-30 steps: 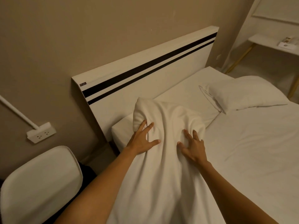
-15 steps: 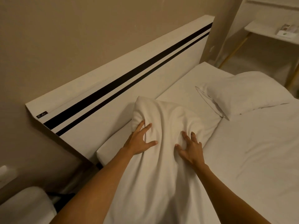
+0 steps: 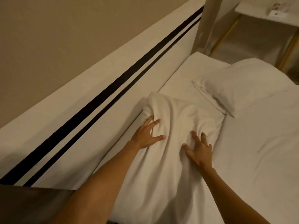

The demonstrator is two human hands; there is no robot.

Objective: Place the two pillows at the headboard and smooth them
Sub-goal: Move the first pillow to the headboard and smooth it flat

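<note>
Now near pillow (image 3: 178,135) white, creased, bunched; both hands pressing fabric.

One head-worn view, looking down over the head end of the bed

There is a single wide-angle camera, carried on the person's head, so no second view shares the scene. It stands at the bed's near side edge and faces forward and steeply down, angled toward the headboard (image 3: 103,94), which runs diagonally from the lower left to the top centre. The lens is close: both forearms enter from the bottom edge, with the left hand (image 3: 146,135) and right hand (image 3: 199,151) near mid-frame. The mattress (image 3: 258,167) fills the right half. The far corner, beyond the bed's far side edge, shows a shelf (image 3: 258,12) at upper right
</note>
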